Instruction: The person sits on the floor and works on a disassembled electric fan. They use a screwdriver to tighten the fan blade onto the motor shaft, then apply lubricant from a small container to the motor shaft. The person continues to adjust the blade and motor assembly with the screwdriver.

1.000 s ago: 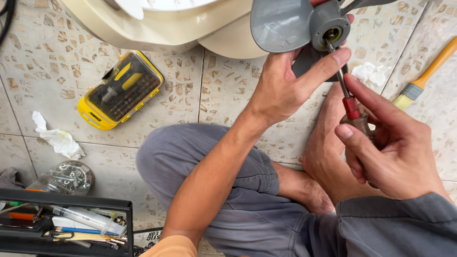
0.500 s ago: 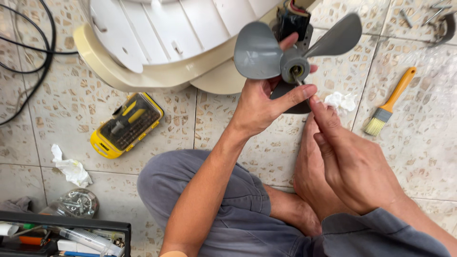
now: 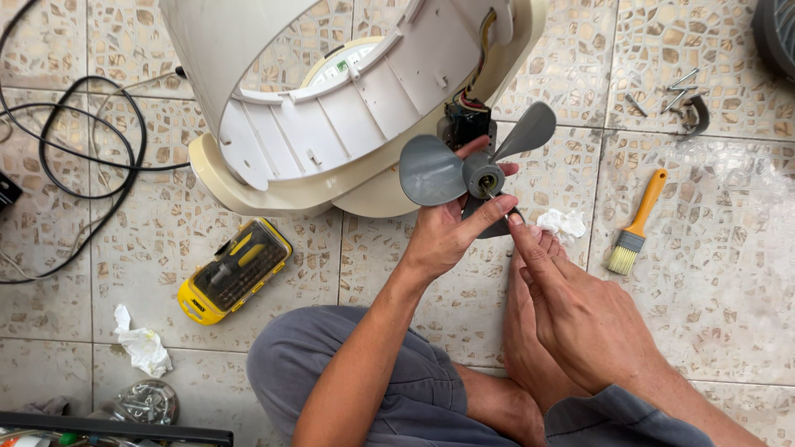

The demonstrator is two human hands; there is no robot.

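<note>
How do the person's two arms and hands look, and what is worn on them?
Both hands are bare: no gloves, rings or watch show on the left hand or the right hand. The left forearm is uncovered as far as the picture shows. A grey sleeve covers the right arm from near the wrist.

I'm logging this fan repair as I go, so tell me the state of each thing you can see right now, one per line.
Grey fan blade: off the housing, held up by the left hand.
Right hand: fingertips at the blade's hub; any tool is hidden.
White fan housing: open, lying tilted on the floor.
Yellow screwdriver-bit case: shut, flat on the tiles.
Yellow-handled brush: lying loose, untouched.
Black cable: loose, looped on the floor.
</note>
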